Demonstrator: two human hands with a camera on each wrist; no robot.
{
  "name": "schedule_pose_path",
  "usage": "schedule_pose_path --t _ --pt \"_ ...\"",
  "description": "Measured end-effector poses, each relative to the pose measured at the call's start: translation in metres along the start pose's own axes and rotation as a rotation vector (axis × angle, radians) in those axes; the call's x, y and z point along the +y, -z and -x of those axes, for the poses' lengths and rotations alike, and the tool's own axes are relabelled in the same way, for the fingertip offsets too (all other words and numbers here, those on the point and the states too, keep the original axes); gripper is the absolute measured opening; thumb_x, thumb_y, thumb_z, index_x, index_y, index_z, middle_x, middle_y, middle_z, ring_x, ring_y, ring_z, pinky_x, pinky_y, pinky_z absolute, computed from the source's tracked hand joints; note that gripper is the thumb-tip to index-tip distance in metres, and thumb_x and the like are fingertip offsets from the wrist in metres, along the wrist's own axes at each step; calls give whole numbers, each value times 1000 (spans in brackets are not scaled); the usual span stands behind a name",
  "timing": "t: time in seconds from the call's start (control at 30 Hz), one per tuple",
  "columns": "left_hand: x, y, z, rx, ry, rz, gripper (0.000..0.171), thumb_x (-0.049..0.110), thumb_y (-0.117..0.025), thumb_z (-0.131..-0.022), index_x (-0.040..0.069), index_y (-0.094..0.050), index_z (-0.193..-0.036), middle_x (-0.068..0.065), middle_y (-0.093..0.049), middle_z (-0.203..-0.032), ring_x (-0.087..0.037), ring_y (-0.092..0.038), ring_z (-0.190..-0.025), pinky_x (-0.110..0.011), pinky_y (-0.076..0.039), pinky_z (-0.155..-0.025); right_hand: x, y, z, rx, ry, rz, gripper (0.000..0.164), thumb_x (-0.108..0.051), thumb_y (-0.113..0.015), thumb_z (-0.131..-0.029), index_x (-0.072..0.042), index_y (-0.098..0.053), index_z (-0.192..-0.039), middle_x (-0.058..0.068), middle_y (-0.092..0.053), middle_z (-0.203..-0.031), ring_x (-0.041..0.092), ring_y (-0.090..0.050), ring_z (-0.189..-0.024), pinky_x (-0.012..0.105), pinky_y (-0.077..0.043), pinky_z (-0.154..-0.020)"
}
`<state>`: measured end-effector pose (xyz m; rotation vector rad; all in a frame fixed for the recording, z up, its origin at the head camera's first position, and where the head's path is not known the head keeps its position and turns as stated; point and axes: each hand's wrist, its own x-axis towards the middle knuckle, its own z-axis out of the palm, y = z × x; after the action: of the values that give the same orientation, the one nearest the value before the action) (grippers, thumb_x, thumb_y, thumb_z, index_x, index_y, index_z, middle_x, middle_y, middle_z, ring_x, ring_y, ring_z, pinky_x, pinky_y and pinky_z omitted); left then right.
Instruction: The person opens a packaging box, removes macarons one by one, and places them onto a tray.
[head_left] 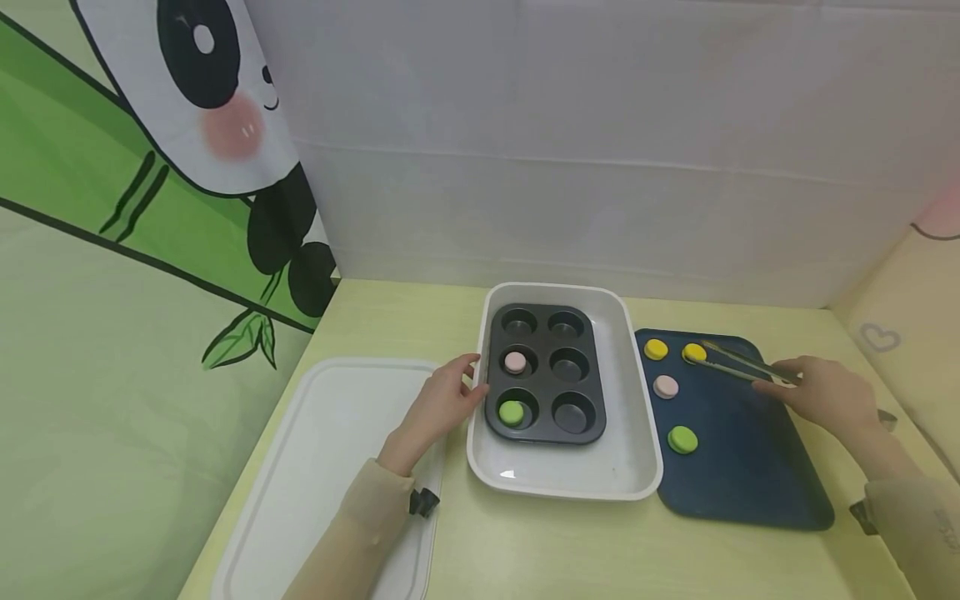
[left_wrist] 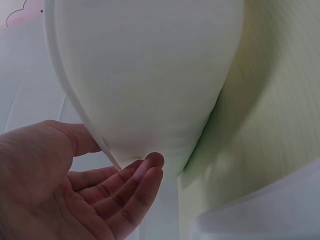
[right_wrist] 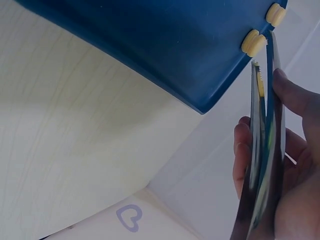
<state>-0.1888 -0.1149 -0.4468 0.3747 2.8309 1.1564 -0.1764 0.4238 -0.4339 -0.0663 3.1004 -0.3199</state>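
My left hand (head_left: pixel 447 400) holds the left rim of a white rectangular tray (head_left: pixel 630 400); in the left wrist view its thumb is over the rim, fingers against the outer wall. Inside the tray lies a dark muffin tin (head_left: pixel 544 392), with a pink macaron (head_left: pixel 515 362) in its middle left cup and a green macaron (head_left: pixel 512 412) in the lower left one. My right hand (head_left: pixel 828 396) grips metal tongs (head_left: pixel 750 364), their tips parted at a yellow macaron (head_left: pixel 693 353) on a dark blue tray (head_left: pixel 750 458). In the right wrist view the toothed tongs (right_wrist: pixel 267 120) show beside that macaron (right_wrist: pixel 253 43).
Also on the blue tray are another yellow macaron (head_left: pixel 656 349), a pink macaron (head_left: pixel 665 386) and a green macaron (head_left: pixel 682 439). A flat white lid-like board (head_left: pixel 330 450) lies on the left of the wooden table (head_left: pixel 525 550). White cloth (head_left: pixel 585 167) hangs behind.
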Motion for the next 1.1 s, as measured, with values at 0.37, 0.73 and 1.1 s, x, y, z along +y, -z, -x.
schedule_pose_path --t 0.37,0.73,1.1 --pt "0 1 1 1 -1 2 55 19 -68 -95 2 -48 -144 -12 -62 -115 -13 -63 -79 -29 -53 -64 -3 3 1 46 0 -16 71 -61 -63 -90 1 -65 -124 30 -65 -115 49 -64 -88 37 -39 -43" --pt "1 2 2 -1 8 -3 55 20 -68 -95 3 -48 -144 -12 -62 -117 -14 -62 -80 -30 -53 -65 -21 14 0 98 32 -33 68 -59 -66 -89 0 -67 -122 29 -65 -114 46 -65 -86 35 -38 -44" --pt "3 3 3 -4 5 3 55 19 -67 -95 2 -48 -144 -12 -62 -116 -14 -62 -79 -29 -53 -64 -53 27 -4 179 80 -2 69 -60 -69 -85 0 -70 -118 26 -67 -110 38 -66 -81 34 -40 -46"
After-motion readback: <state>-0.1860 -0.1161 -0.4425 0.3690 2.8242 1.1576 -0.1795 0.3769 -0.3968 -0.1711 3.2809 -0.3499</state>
